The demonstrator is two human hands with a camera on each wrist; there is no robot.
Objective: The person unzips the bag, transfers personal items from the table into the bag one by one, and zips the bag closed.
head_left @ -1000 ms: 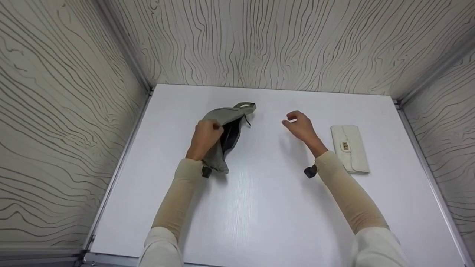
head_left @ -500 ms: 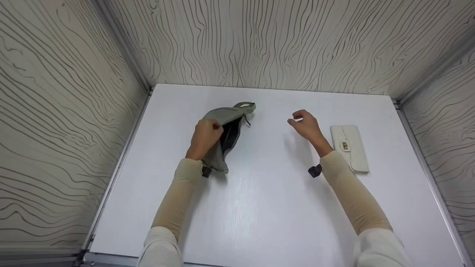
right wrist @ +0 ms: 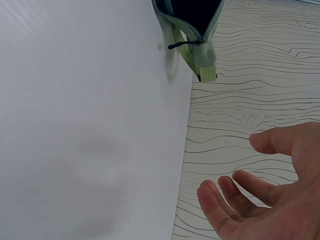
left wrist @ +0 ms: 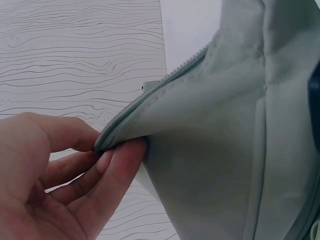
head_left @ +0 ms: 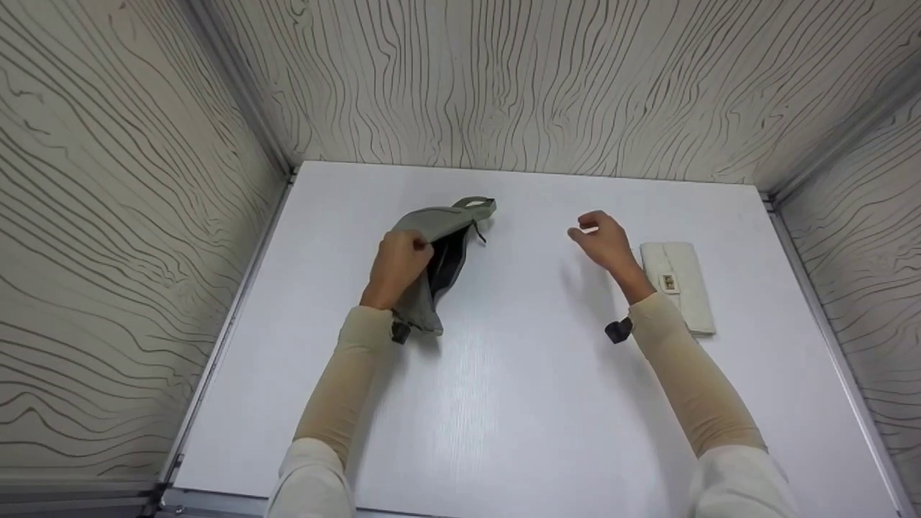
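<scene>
A grey-green zippered pouch (head_left: 432, 224) stands on the left half of the white table, its mouth gaping and a dark lining showing. My left hand (head_left: 400, 262) pinches the zipper edge of that mouth between thumb and fingers; the left wrist view shows the zipper teeth (left wrist: 165, 85) running up from the fingertips. A loop strap and a dark zipper pull (right wrist: 182, 44) are at the pouch's far end. To the right, my right hand (head_left: 604, 244) hovers with nothing in it, fingers relaxed and thumb apart. It is nearest to a cream wallet (head_left: 691, 288) with a metal clasp.
The white table (head_left: 489, 403) is bounded by wood-grain panels (head_left: 496, 86) at the back and both sides, with metal rails along the edges. The wallet lies flat near the table's right side, partly behind the right forearm.
My right hand has drifted rightward, away from the pouch and closer to the wallet. The left hand and the pouch have stayed in place.
</scene>
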